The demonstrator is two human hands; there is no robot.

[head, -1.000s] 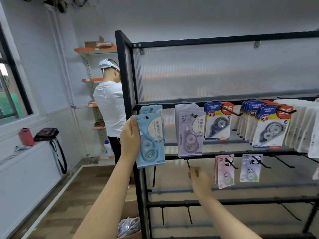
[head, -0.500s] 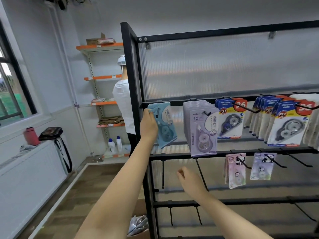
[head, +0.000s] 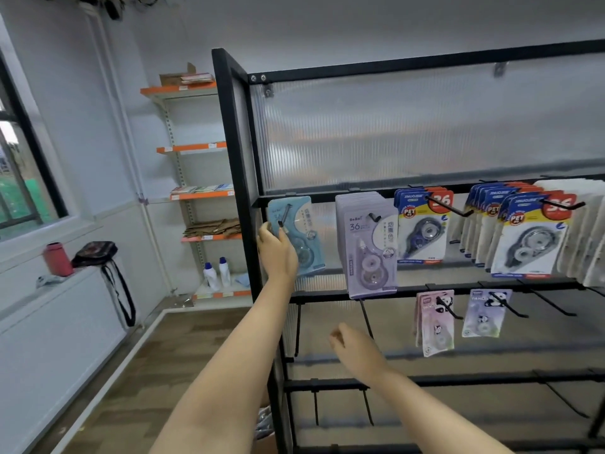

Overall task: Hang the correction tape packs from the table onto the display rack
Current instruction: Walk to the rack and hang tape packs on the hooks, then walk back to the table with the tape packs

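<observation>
The left hand (head: 277,253) is raised to the upper rail of the black metal display rack (head: 233,178), its fingers curled round the lower left edge of a pale blue correction tape pack (head: 299,235), which sits on the leftmost black hook (head: 284,217) with the hook's tip poking out through the top of the card. The right hand (head: 355,350) hangs lower, in front of the rack's second tier, fingers loosely bent and holding nothing, well apart from the left. Just right of the blue pack hangs a thick stack of lilac correction tape packs (head: 368,250), too tightly layered to count. Next on the same rail are two groups of blue-and-yellow packs with red "36" badges (head: 422,231), then a stack of white-backed cards (head: 586,231) at the right edge. On the rail below hang two lots of panda-printed packs: a pink one (head: 433,322) and a lilac one (head: 484,312). Left of the rack stands an orange-edged wall shelf (head: 193,147) with two white bottles (head: 217,273) at its bottom level.
</observation>
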